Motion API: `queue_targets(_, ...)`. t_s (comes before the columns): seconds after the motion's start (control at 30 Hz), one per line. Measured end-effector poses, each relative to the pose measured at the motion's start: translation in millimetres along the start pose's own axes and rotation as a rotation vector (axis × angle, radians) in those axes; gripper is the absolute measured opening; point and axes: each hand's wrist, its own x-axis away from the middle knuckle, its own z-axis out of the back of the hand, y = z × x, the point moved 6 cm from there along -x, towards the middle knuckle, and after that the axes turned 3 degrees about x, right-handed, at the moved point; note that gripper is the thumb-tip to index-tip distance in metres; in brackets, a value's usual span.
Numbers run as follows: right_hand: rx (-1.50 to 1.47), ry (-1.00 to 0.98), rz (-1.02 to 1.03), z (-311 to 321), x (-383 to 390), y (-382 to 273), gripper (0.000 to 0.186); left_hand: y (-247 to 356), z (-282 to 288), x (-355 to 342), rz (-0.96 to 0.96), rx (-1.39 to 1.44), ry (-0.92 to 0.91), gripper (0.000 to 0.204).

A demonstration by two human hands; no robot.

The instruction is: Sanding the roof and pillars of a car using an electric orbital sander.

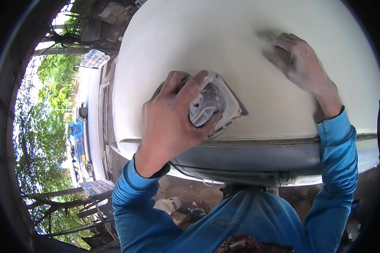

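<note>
A pale cream vehicle roof [223, 38] fills the upper half of the view. Near its closer edge, left of the middle, lies a dusty grey palm sander [210, 103] with a square base. My left hand [169, 114] is wrapped over the sander's top, thumb on the near side and fingers round the far side. Dust coats the fingertips. To the right and farther up, my right hand [302, 63] holds nothing; its fingers are loosely bent and apart, close to the roof, casting a shadow. Whether those fingertips touch the surface I cannot tell.
A trim channel [261, 141] runs along the roof's near edge. Below my left wrist hangs a dark cord [181, 170]. On the ground, lower left, lies a pale bucket [172, 205]. Signboards [95, 59] and a blue vehicle [78, 139] on a road show at far left.
</note>
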Motion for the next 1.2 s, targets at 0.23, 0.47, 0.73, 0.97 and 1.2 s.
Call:
queue_targets(0.23, 0.019, -0.088, 0.037, 10, -4, -39, 0.051, -140, 17, -33, 0.242, -0.083, 0.128, 0.066)
queue_targets(0.47, 0.121, -0.346, 0.331, -72, 13, -164, 0.081, -284, 47, -27, 0.429, -0.151, 0.186, 0.061)
queue_targets(0.73, 0.319, -0.418, 0.180, -173, -148, -69, 0.095, -322, 34, -21, 0.511, -0.128, 0.217, 0.062)
queue_targets(0.97, 0.377, -0.456, 0.003, -198, -229, -5, 0.102, -341, 20, -22, 0.535, -0.166, 0.222, 0.063)
queue_targets(1.2, 0.329, -0.397, 0.072, -181, -163, -48, 0.102, -335, 19, -25, 0.585, -0.218, 0.171, 0.067)
